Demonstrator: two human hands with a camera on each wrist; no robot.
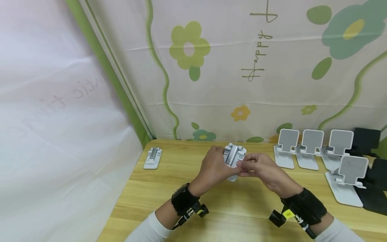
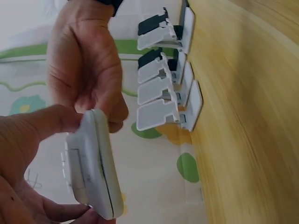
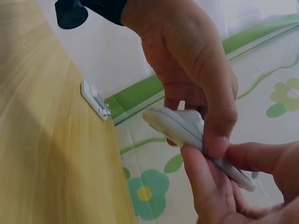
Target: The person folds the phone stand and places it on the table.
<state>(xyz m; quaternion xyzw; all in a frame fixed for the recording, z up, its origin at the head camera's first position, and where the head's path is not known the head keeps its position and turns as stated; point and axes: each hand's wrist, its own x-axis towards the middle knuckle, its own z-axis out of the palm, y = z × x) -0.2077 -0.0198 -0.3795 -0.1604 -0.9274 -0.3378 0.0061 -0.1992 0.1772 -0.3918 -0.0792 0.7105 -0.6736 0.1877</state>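
Between both hands, above the table, is a white folding phone stand (image 1: 232, 156), folded flat with its grey hinge side up in the head view. My left hand (image 1: 214, 164) grips it from the left, thumb along the near edge. On the right edge, my right hand (image 1: 266, 169) pinches it between thumb and fingers. The left wrist view shows the held stand (image 2: 100, 163) edge-on, with a thin seam along its side. In the right wrist view the fingers of both hands meet at the stand (image 3: 180, 128) and cover part of it.
Another folded white stand (image 1: 153, 158) lies at the table's back left. Several unfolded white stands (image 1: 288, 141) stand at the right, with black ones (image 1: 366, 141) beside them. A flower-printed curtain (image 1: 211, 84) hangs behind the wooden table (image 1: 178, 158).
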